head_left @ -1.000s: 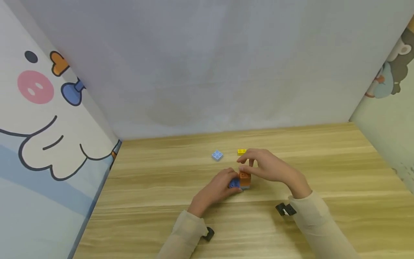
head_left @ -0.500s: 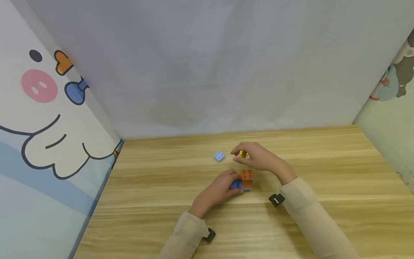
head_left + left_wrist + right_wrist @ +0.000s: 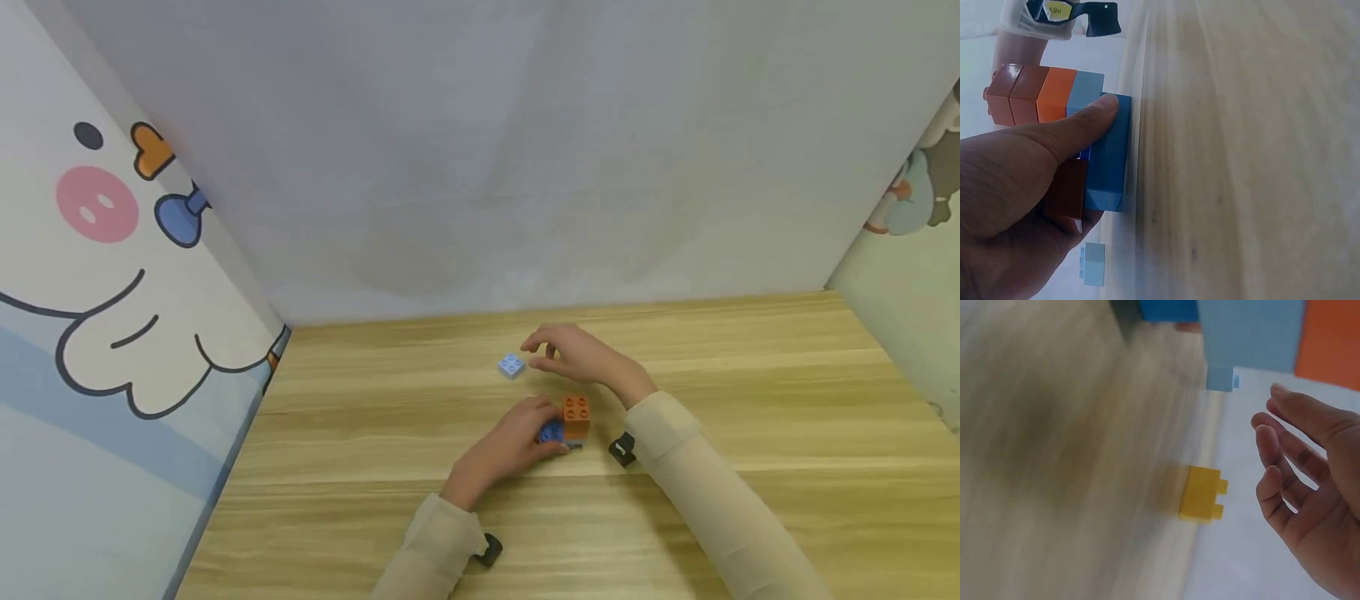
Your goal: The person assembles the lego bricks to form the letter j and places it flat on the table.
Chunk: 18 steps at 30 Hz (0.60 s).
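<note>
My left hand [image 3: 512,439] holds a stack of toy building bricks by its blue base brick [image 3: 1110,159], the thumb lying along the base's side. At one end rise a grey-blue brick [image 3: 1085,91], an orange brick [image 3: 1056,94] and two darker reddish ones. Another reddish-brown brick [image 3: 1066,190] shows on the base under the hand. Beyond the stack, my right hand [image 3: 583,360] hovers with loosely bent fingers and nothing in them. Its fingertips are just right of a light blue brick [image 3: 512,366] with studs up, apart from it.
A yellow brick [image 3: 1199,495] stands on the wooden table [image 3: 360,442]; in the head view my right hand hides it. A pale wall [image 3: 480,183] rises at the table's back edge, and a panel with cartoon figures [image 3: 97,292] borders the left side.
My right hand has left the top of the orange brick and moved away and leftward, past the yellow brick, toward the light blue one. The left hand keeps its hold on the stack.
</note>
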Each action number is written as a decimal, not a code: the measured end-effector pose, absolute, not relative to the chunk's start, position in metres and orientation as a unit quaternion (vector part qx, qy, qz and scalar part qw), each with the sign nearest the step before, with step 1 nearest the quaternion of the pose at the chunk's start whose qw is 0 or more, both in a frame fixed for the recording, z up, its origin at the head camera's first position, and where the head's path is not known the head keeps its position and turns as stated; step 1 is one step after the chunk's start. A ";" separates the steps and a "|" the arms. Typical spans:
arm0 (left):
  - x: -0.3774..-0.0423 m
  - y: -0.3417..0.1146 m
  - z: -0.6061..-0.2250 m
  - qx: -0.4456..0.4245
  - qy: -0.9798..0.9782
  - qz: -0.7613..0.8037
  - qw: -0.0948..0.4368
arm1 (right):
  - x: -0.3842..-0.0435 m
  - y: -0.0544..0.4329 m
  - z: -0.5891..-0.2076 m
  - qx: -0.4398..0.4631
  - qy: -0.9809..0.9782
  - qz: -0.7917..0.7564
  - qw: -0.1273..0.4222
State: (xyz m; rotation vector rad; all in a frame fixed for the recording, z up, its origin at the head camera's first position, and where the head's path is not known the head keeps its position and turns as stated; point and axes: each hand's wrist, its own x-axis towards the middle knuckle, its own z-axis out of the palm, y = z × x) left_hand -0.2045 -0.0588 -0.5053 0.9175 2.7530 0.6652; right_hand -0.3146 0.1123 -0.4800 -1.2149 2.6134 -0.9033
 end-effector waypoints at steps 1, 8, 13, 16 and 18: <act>-0.204 -0.059 -0.505 0.307 0.922 0.221 0.082 | -0.316 0.110 -0.481 -0.402 0.864 -0.297 0.061; -0.203 -0.060 -0.505 0.305 0.922 0.224 0.080 | -0.326 0.096 -0.490 -0.404 0.860 -0.301 0.078; -0.203 -0.060 -0.505 0.308 0.922 0.223 0.077 | -0.329 0.089 -0.494 -0.408 0.858 -0.299 0.088; -0.203 -0.060 -0.505 0.313 0.921 0.220 0.071 | -0.330 0.088 -0.494 -0.412 0.855 -0.300 0.089; -0.204 -0.060 -0.505 0.315 0.921 0.219 0.070 | -0.330 0.087 -0.494 -0.413 0.855 -0.300 0.093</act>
